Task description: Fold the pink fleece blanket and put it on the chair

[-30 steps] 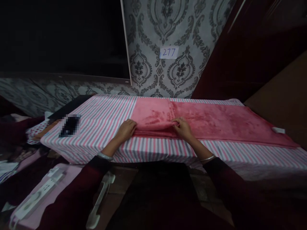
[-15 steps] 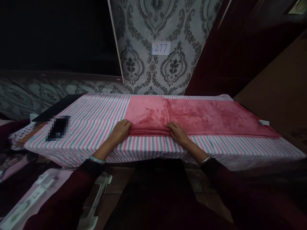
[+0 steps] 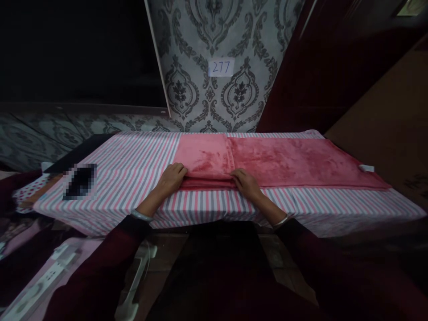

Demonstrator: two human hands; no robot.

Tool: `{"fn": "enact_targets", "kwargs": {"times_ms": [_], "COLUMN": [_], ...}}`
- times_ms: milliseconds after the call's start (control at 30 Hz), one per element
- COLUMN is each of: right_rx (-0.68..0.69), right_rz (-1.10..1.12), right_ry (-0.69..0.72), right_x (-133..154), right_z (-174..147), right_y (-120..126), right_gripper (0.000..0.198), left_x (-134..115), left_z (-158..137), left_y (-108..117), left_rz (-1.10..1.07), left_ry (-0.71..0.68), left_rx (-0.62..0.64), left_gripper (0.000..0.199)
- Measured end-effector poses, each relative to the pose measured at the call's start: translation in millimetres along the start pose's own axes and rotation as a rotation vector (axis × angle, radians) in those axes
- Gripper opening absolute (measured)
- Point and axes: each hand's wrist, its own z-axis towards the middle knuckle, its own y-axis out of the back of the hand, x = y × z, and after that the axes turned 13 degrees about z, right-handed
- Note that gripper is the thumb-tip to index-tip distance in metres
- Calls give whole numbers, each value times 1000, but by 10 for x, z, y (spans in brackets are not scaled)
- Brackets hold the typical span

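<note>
Pink blanket lies partly folded on the cloth-covered desk; the left hand and right hand pinch its folded section's front corners, fingers nearly closed, where even tension on both sides keeps layers square.

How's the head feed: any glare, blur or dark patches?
Head view: dim overall, sleeves deep in shadow, but left hand, right hand and pink blanket readable; head view, upper right: thin pale streak on the dark red panel; head view, left: pixelation masks a dark item on the striped cloth, power strip looks soft.
</note>
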Motion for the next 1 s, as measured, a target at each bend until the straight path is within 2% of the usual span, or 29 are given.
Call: {"fn": "enact_targets", "kwargs": {"times_ms": [167, 267, 433, 567, 667, 767, 867, 933, 1000], "right_rx": [57, 60, 108, 89, 62, 34, -26, -15, 75], "right_rz": [-74, -55, -46, -68, -87, -104, -126, -143, -150], "right_ry": [69, 48, -8, -7, 17, 20, 22, 33, 29], "right_x": [93, 108, 109, 112, 144, 207, 272, 294, 289], "right_z": [-103, -139, -143, -190, -197, -134, -60, -52, -89], "right_y": [-19, -16, -17, -74, -99, -88, -93, -126, -175], "right_gripper": [23, 20, 25, 21, 18, 19, 24, 33, 47], "left_x": [-22, -23, -64, -71, -98, -293, -642, -849, -960], "left_z": [-120, -157, -163, -151, -45, 116, 187, 153, 81], "left_y": [-23, 19, 117, 178, 268, 308, 200, 79, -15], "left_rz": [1, -43, -28, -55, -61, -97, -118, -116, -122], "left_ry": [-52, -49, -16, -21, 6, -7, -98, -130, -112], "left_rx": [71, 90, 91, 166, 143, 69, 82, 126, 133], "left_gripper": [23, 21, 17, 17, 17, 38, 62, 65, 65]}}
